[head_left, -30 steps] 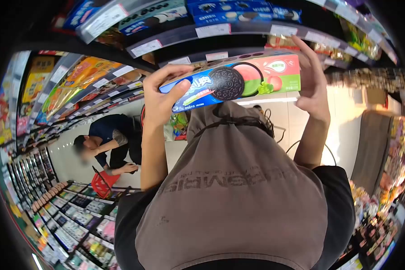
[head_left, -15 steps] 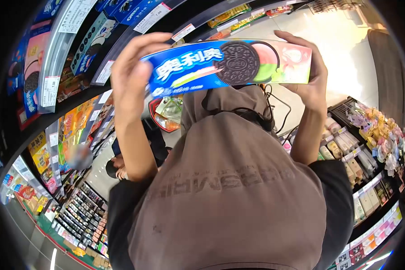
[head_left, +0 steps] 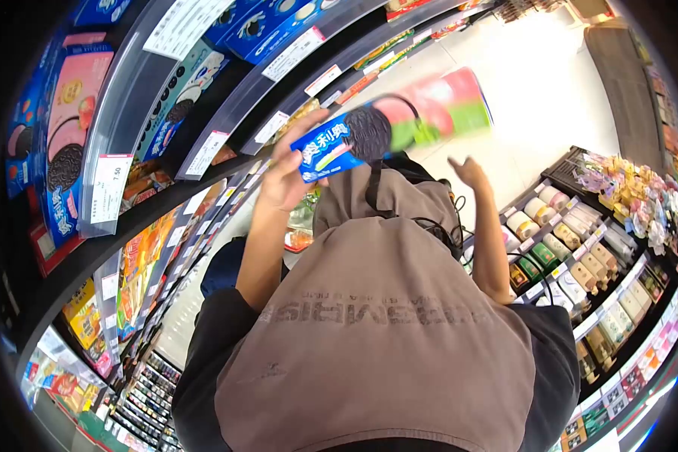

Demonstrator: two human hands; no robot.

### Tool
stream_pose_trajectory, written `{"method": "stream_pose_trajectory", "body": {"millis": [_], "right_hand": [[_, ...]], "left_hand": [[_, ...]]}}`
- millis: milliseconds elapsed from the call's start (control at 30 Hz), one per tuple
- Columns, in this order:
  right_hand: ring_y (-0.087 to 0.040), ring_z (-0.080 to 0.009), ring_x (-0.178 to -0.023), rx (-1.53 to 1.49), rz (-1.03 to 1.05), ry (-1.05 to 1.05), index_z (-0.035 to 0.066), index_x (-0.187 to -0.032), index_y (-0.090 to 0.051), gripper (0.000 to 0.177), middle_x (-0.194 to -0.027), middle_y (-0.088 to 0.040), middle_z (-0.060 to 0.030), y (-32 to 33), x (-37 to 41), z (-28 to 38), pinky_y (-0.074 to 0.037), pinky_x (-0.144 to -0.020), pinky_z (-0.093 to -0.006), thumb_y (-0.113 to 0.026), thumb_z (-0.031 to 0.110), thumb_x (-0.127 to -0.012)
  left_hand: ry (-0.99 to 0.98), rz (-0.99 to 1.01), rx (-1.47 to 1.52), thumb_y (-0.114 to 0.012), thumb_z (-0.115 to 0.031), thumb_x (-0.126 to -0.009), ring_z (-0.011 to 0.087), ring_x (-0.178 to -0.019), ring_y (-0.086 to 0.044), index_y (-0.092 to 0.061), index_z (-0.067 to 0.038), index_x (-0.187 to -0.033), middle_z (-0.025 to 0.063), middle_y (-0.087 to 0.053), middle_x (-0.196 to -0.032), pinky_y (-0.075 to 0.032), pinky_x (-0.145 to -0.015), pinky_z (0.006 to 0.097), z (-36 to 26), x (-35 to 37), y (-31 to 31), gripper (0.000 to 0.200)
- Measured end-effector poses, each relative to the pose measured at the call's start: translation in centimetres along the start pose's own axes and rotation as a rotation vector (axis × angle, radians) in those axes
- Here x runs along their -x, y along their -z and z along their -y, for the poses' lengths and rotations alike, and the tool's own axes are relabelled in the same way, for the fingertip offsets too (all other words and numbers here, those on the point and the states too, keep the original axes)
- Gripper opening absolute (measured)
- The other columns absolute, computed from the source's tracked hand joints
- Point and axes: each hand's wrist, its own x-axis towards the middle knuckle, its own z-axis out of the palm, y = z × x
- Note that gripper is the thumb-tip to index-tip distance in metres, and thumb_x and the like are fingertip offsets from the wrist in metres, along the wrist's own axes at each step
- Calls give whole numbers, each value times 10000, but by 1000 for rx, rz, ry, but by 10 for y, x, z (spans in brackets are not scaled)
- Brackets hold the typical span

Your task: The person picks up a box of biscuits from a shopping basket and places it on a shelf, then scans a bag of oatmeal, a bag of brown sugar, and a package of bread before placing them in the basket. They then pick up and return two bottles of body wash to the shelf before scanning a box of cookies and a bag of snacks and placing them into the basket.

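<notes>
My left hand (head_left: 285, 173) grips the left end of a long box of Oreo cookies (head_left: 331, 152). The box is blue on one side and pink and green on the other, with a dark cookie printed between. It tilts up to the right, and its far end is blurred. Below and right of that end, my right hand (head_left: 471, 175) is apart from the box, with its fingers loosely spread and nothing in them. Under the left forearm, a red-rimmed basket with packaged snacks (head_left: 300, 239) partly shows behind my clothing.
Shelves on the left carry blue Oreo boxes (head_left: 279, 26), a pink Oreo box (head_left: 71, 113) and price tags (head_left: 111, 188). Lower left are bagged snacks (head_left: 139, 260). At right stands a rack of bottles and tubes (head_left: 580, 264) with artificial flowers (head_left: 625, 192) above. Pale floor (head_left: 527, 90) lies ahead.
My right hand has let go of the cookie box and dropped lower. The left hand still holds it, and the box has swung from nearly level to tilted. The view has shifted toward the shelves.
</notes>
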Motion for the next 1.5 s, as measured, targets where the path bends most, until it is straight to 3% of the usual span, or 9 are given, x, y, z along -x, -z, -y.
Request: {"method": "stream_pose_trajectory", "body": {"millis": [133, 367, 467, 633, 833, 1100, 1233, 1433, 1500], "right_hand": [[-610, -239, -728, 52, 275, -285, -88, -983, -609, 566, -877, -656, -182, -25, 7, 4, -488, -658, -339, -606, 435, -767], [-575, -247, -633, -564, 342, -503, -122, -919, -609, 536, -794, -624, -162, -6, 26, 51, -455, -562, -375, -644, 374, -718], [-516, -151, -542, -495, 0, -174, -38, -783, -610, 402, -657, -563, -74, 14, -12, 75, -426, -503, -295, -632, 364, -774], [-620, -167, -736, -892, 15, 277, -48, -1050, -524, 338, -844, -581, -98, 147, 24, 183, -476, -659, -265, -637, 172, -819], [-402, -44, -447, -1005, 406, 501, -32, -1025, -527, 498, -621, -491, -12, 238, 151, 230, -307, -385, -197, -599, 427, -845], [-477, -128, -601, -568, 465, 803, -29, -1016, -566, 493, -712, -540, -62, 244, 193, 231, -387, -545, -280, -676, 393, -785], [-434, -136, -566, -540, 426, 837, -4, -941, -563, 412, -685, -512, -33, 239, 177, 214, -362, -521, -294, -656, 374, -807], [-421, -38, -507, -425, 512, 199, 33, -985, -541, 347, -667, -503, 6, 179, 94, 182, -344, -444, -203, -540, 369, -898], [-610, -276, -716, 172, 384, 371, -33, -1001, -566, 449, -798, -625, -164, 115, 36, 143, -478, -656, -364, -549, 396, -869]], "left_hand": [[187, 191, 76, -722, -246, -682, 382, -1113, -534, -289, 27, -1350, 236, -496, -1240, -413, -965, 505, 33, 31, 20, 841], [287, 325, 228, -701, -39, -569, 293, -1098, -557, -369, 46, -1303, 185, -544, -1198, -416, -970, 404, 38, 44, 24, 809], [377, 446, 196, -703, 43, -546, 373, -1099, -540, -57, -19, -1439, 197, -495, -1172, -423, -944, 467, 22, 30, 18, 1104], [113, 365, -14, -821, -443, -544, 196, -902, -565, -89, 7, -1431, 109, -513, -1021, -479, -747, 307, 15, 14, -4, 1235], [-65, 295, 148, -779, -186, -668, 288, -1011, -597, -426, 15, -1254, 147, -584, -1112, -470, -904, 428, 37, -7, 1, 713], [47, 195, -36, -800, -340, -630, 193, -1006, -544, -110, -30, -1438, 114, -534, -1087, -407, -892, 301, 42, -26, -15, 1107], [42, 196, 48, -782, -199, -679, 254, -1056, -571, -395, -6, -1286, 127, -573, -1149, -441, -940, 400, 50, -30, -11, 745], [135, -184, -520, -777, -254, -690, 137, -952, -574, -438, -39, -1281, 76, -582, -1110, -491, -781, 315, 55, -9, 6, 715], [398, -461, -570, -740, -334, -732, 103, -833, -570, -462, -78, -1285, 44, -602, -1035, -474, -601, 257, 70, 3, 33, 669]]}}
